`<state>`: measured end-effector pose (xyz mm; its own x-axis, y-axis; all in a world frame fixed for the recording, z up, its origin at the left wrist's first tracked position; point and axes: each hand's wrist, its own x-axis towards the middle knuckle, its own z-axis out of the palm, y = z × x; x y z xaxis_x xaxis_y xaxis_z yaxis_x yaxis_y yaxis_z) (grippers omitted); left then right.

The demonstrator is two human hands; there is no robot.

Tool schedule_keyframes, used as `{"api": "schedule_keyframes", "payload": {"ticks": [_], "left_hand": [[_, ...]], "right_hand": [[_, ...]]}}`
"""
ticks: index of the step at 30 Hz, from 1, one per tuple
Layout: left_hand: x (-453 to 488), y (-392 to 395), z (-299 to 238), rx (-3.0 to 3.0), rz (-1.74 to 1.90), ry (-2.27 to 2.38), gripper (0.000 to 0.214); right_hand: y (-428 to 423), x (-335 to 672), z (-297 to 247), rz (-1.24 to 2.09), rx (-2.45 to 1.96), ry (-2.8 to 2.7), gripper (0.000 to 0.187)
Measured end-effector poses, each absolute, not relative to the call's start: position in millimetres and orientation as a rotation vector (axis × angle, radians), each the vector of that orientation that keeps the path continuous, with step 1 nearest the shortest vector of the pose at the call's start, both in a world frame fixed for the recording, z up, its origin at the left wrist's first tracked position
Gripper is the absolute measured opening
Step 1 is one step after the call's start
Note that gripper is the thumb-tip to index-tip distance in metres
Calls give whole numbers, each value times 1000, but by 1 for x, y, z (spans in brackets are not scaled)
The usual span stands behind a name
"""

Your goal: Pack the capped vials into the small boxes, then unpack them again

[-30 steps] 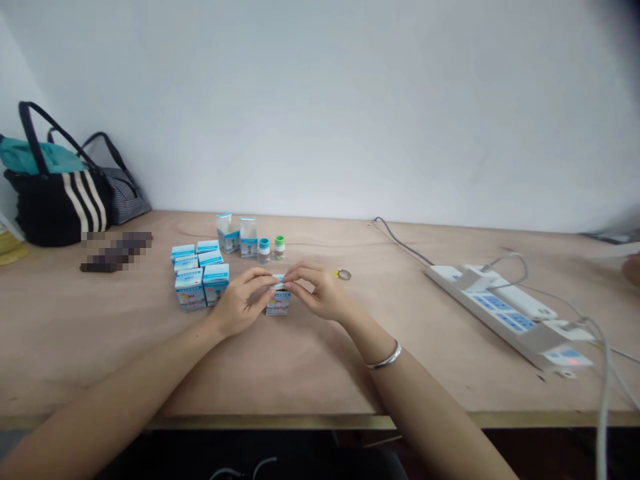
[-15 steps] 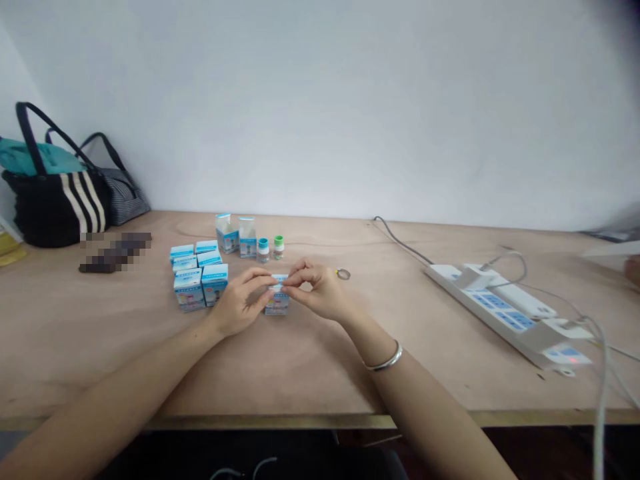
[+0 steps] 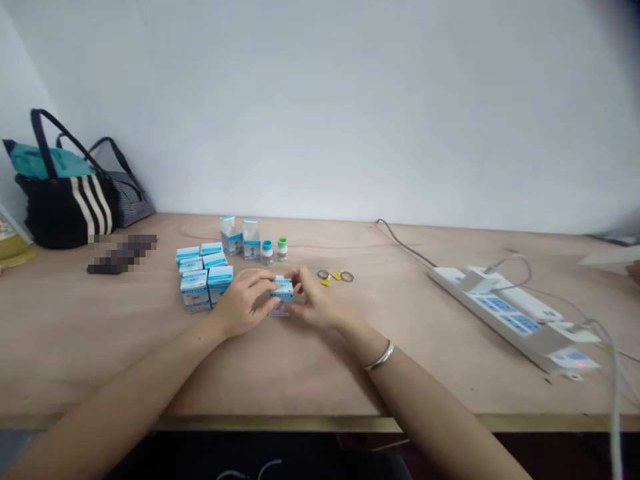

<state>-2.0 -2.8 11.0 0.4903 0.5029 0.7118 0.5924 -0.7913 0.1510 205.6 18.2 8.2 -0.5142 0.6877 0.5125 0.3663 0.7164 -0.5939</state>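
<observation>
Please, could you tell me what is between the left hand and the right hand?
In the head view, a small blue-and-white box is between the left hand and the right hand; both touch it.

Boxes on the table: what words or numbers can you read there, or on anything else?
Nothing is readable.
Box between left hand and right hand: print too small.
Six grouped boxes: too small.
Two boxes behind: too small.
Blue-topped bottle, green-topped bottle: any print too blurred.
</observation>
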Motion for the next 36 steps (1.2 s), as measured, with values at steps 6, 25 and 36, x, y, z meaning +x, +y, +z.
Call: {"api": "schedule_keyframes", "payload": {"ticks": [6, 25, 36], "left_hand": [[-11, -9, 23, -2377, -840, -1235, 29], [-18, -19, 20, -2037, -366, -1733, 37], [-9, -21, 11, -2205, -544, -1492, 57]], "right_hand": [[42, 179, 1, 540, -959, -2017, 43], [91, 120, 33, -48, -1049, -2268, 35], [111, 104, 42, -714, -892, -2446, 23]]}}
